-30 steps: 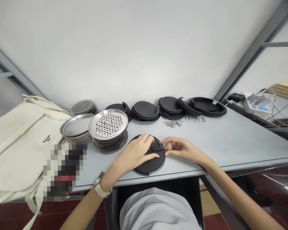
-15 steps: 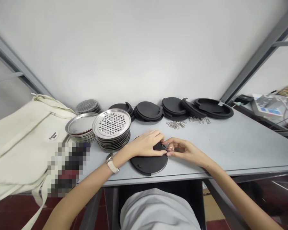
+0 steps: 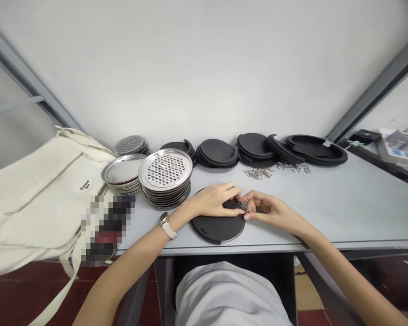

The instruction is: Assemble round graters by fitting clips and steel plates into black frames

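From the head view, a flat, round, matte-black disc (image 3: pixel 221 229) lies at the near middle of the table (image 3: pixel 343 203), a small dark oval mark near its near-left rim. The left hand (image 3: pixel 217 200) covers its far part; I cannot tell whether it grips. At its right edge, the right hand (image 3: pixel 268 210) pinches a small, silvery metal clip (image 3: pixel 242 208).
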Demonstrator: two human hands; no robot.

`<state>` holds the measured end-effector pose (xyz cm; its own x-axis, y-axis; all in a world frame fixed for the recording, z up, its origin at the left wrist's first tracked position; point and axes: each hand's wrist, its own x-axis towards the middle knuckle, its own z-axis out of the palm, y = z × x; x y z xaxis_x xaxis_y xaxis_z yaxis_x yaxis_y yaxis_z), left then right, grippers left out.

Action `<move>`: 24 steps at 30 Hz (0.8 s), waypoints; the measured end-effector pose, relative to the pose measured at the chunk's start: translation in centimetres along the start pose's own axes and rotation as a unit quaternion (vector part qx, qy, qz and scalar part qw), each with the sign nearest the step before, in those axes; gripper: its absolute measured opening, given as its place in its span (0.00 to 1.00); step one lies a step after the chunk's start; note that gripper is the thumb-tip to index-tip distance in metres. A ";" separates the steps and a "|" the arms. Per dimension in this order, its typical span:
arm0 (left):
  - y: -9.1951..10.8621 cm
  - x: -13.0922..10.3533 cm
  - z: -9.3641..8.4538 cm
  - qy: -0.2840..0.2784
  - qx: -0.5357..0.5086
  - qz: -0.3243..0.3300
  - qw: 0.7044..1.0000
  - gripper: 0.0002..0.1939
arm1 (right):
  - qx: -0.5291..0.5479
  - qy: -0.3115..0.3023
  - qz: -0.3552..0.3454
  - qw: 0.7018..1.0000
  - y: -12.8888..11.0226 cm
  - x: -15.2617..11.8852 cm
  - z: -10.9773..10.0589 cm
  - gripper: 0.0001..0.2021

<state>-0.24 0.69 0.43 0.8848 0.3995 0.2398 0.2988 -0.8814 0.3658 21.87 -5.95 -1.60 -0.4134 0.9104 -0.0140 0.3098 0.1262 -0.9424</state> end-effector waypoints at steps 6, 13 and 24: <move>0.0 -0.1 -0.1 -0.003 -0.006 -0.002 1.000 0.14 | -0.022 -0.001 -0.001 1.000 -0.2 0.0 -0.1 0.18; 0.1 0.0 -0.1 -0.007 -0.006 -0.008 1.000 0.14 | -0.010 -0.021 0.004 1.000 -0.3 -0.1 -0.2 0.19; -0.1 -0.1 0.0 0.010 -0.080 -0.023 0.996 0.26 | 0.007 -0.027 0.009 1.000 -0.1 0.0 -0.3 0.19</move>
<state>-0.35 0.76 0.39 0.8638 0.4450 0.2363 0.2768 -0.8110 0.5154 22.12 -5.89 -1.43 -0.4532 0.8901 -0.0484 0.3052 0.1039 -0.9466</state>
